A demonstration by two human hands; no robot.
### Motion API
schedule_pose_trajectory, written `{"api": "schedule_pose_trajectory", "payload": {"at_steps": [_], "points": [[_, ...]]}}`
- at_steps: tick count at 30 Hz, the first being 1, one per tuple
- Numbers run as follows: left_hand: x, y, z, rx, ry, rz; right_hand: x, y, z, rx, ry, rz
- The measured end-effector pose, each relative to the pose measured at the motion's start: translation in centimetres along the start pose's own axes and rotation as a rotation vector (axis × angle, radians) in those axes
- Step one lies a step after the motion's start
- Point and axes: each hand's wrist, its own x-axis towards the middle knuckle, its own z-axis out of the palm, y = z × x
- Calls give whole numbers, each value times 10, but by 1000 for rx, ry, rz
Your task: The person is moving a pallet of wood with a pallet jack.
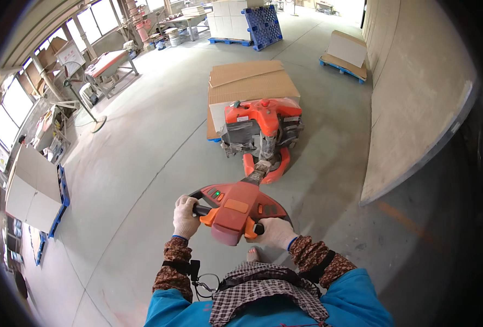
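Grey floor under red control handle, both grips within gloved fingers.

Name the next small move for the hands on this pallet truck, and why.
Perhaps a slight leftward steer with the tiller head: the left hand and right hand both grip it, and a tall beige panel stands to the right.
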Motion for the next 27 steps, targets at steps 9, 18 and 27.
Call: {"api": "schedule_pose_trajectory", "payload": {"at_steps": [9, 18, 27], "points": [[1, -15, 20, 100, 67, -32, 36, 14, -2, 127, -75, -112], [34, 18, -28, 126, 100, -67, 23, -18, -73, 81, -157, -127], [20, 65, -11, -288, 160, -400, -2, 36, -105, 174, -189, -302]]}}
